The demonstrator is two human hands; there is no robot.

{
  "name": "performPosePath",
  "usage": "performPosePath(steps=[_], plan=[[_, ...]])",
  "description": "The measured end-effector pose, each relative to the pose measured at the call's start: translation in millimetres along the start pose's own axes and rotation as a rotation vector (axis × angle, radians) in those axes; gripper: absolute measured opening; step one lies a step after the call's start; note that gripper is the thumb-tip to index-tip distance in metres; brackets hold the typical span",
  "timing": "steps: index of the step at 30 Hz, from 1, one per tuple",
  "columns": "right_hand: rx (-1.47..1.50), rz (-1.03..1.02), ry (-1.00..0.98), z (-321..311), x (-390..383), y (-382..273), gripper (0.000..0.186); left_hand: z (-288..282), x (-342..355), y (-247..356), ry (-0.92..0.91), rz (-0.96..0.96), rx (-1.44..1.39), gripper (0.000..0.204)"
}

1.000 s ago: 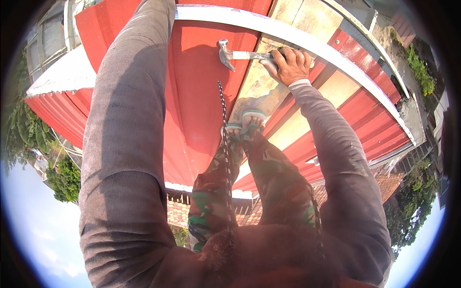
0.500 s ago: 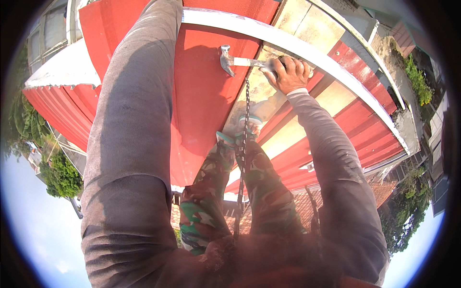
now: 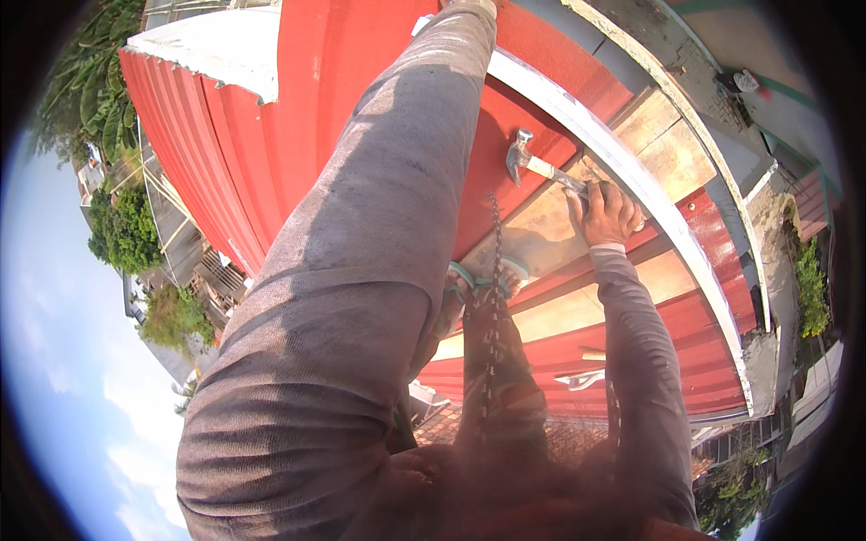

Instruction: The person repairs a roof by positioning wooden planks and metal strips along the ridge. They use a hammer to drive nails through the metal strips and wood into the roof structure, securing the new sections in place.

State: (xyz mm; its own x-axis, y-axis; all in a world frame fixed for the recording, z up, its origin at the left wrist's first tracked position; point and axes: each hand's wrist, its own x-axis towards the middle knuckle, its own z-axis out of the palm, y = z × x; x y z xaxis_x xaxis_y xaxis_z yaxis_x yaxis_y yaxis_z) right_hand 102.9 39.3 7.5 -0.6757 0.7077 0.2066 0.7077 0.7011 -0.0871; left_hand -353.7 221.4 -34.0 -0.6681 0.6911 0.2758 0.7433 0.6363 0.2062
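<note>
My right hand grips the handle of a claw hammer, whose metal head lies over a red metal sheet. Under that hand are a worn tan board and a long white strip curved by the lens. My left arm reaches up across the picture, with my left hand cut off at the top edge, so its fingers are hidden. A black-and-white rope hangs down in front of my sandalled feet.
Red corrugated roofing slopes away at left beside a white piece. A pale edge rail borders the right side, with a paved area far below. A white object lies near my right forearm. Trees and tiled roofs surround the roof.
My view has turned, so the roof, hammer and right hand appear farther right and lower. My left arm now slants rightward across more of the middle. The right hand still holds the hammer.
</note>
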Motion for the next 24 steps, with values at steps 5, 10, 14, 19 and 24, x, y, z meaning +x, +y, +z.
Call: performPosePath(steps=[5,10,14,19,24], plan=[[0.004,0.004,0.007,-1,-1,1,0.046,-10,0,8,-0.117,-0.023,-0.003,0.069],[0.013,0.002,-0.024,-3,-1,3,0.045,-32,-2,16,-0.218,-0.005,0.057,0.065],[0.033,0.005,-0.021,-2,1,3,0.044,-36,2,13,-0.203,0.116,0.219,0.061],[0.045,0.016,0.021,-1,2,1,0.042,-39,2,16,-0.170,0.149,0.185,0.056],[0.050,0.031,-0.010,-6,3,-1,0.045,-52,-2,11,-0.154,0.134,0.086,0.056]])
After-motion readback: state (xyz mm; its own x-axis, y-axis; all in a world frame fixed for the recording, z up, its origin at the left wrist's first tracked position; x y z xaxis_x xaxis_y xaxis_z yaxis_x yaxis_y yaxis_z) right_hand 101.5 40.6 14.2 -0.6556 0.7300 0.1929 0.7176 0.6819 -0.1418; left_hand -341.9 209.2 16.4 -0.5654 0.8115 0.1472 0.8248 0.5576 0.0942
